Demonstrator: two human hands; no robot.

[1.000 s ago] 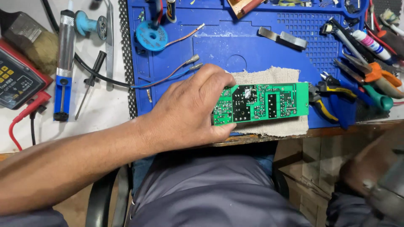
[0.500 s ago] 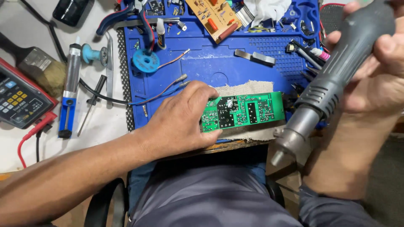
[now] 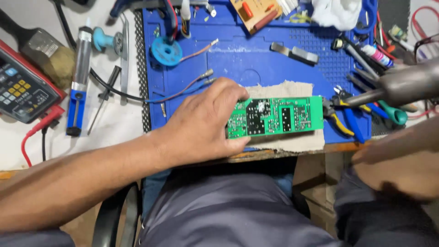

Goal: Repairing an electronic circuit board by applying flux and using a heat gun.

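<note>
Blue mat (image 3: 238, 59) covers white workbench (image 3: 114, 123); 1 circuit board (image 3: 274, 116) rests there.

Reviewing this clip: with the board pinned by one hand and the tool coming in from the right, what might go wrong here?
1. The left hand pins the green circuit board by its left end only, fingers close to the parts; a hot nozzle could reach them.
2. The grey handheld tool is blurred near the pliers and could knock them.
3. The board lies on a cloth pad at the bench edge and may slide off.
</note>
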